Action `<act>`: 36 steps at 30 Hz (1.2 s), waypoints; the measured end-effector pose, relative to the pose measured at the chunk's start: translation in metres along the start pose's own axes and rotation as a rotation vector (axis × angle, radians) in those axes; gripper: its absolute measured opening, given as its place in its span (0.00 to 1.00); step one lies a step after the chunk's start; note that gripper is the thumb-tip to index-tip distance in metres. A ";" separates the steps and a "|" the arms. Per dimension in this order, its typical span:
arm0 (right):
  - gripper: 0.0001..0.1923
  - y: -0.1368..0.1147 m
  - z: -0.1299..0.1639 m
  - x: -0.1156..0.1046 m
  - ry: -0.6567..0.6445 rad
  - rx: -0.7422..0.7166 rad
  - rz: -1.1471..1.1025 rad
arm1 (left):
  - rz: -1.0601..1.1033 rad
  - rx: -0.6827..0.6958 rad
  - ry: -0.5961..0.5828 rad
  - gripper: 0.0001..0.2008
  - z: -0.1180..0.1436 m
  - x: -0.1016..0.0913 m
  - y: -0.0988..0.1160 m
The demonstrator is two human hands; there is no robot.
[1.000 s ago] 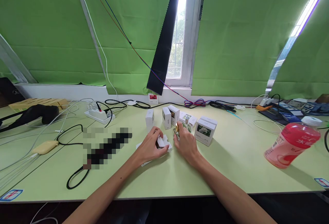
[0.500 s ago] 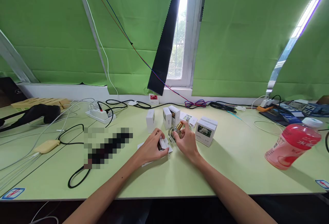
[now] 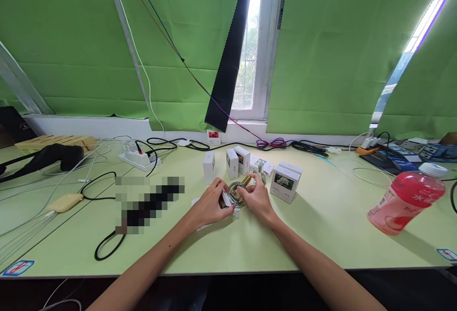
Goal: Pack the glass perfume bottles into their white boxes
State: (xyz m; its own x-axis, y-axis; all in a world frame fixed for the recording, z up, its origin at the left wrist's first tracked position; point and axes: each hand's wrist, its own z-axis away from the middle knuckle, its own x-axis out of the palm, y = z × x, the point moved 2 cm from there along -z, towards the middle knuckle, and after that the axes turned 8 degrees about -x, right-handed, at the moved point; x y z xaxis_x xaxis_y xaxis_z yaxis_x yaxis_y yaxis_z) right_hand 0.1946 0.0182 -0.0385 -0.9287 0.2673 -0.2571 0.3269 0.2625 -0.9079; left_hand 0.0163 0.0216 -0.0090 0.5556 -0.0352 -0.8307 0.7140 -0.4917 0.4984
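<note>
Pinching with the fingers [image 3: 250, 188] of the right hand [image 3: 257, 201], a round glass perfume bottle [image 3: 236, 193] with a gold cap is held low over the tabletop [image 3: 321, 235]. Beside it, an opened white carton [image 3: 226, 200] is gripped by the left hand [image 3: 209, 206]. Small white boxes [image 3: 232, 164] are ranged just behind, and a pink drink bottle [image 3: 405, 199] is seen well apart on the right.

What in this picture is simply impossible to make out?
Head view only:
- The thing left of the hands is pixelated; unidentifiable.
- Print on the small white boxes is too small to read.
- The left hand covers most of the open white box.
- The right hand hides part of the small glass bottle.
</note>
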 end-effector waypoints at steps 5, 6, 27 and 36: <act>0.25 0.008 -0.001 0.005 -0.043 0.092 -0.115 | -0.011 -0.002 0.002 0.14 0.001 -0.001 0.001; 0.25 0.008 0.000 0.006 -0.057 0.118 -0.148 | -0.016 0.002 0.002 0.15 0.001 -0.001 0.001; 0.28 -0.005 0.005 0.009 -0.096 0.340 -0.445 | 0.031 0.043 0.005 0.18 0.000 -0.007 0.003; 0.30 0.000 0.003 0.010 -0.090 0.292 -0.499 | 0.088 0.069 0.105 0.19 -0.002 -0.008 0.005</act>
State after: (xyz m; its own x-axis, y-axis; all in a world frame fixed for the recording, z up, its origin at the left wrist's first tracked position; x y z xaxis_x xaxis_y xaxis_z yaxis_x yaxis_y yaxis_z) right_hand 0.1852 0.0178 -0.0425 -0.9733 0.0936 0.2096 -0.2039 0.0670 -0.9767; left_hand 0.0161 0.0210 0.0000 0.6589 0.0084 -0.7522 0.6315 -0.5495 0.5470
